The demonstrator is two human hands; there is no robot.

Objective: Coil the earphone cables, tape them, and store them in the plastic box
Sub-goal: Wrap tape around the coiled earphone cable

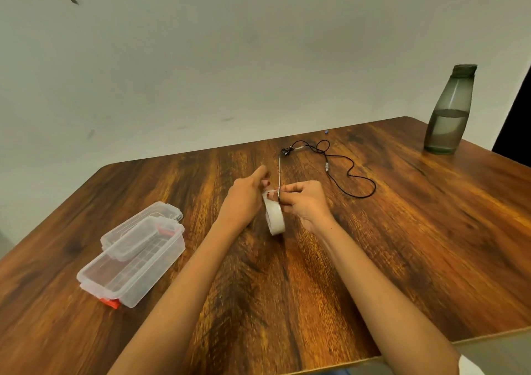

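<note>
Tape preparation is looking like the step in hand: both hands are working at the white tape roll (276, 221), which is standing on edge in the middle of the worktop (402, 245). The left hand (244, 199) is steadying the roll, its fingers (267, 184) curling onto the top of it while the thumb is sticking out straight. The right hand (306, 202) is pinching, fingers curled tight together, at the roll's top, where a thin grey strip (279, 170) is running straight toward the far edge. Whether that is pulled tape seen edge-on or a scissor blade, I cannot tell.

The black earphone cable (349, 173) is lying loose and uncoiled near the far edge, well apart from both hands. The open plastic box (155, 277) is sitting near the left edge with its lid (135, 228) leaning against it.

Doing this well is probably meaning pinning the roll firmly, taking only a short piece, and holding it taut so it is not folding onto itself. With the cable not yet coiled, hanging the piece by one corner from the worktop's edge would be keeping it ready.
</note>
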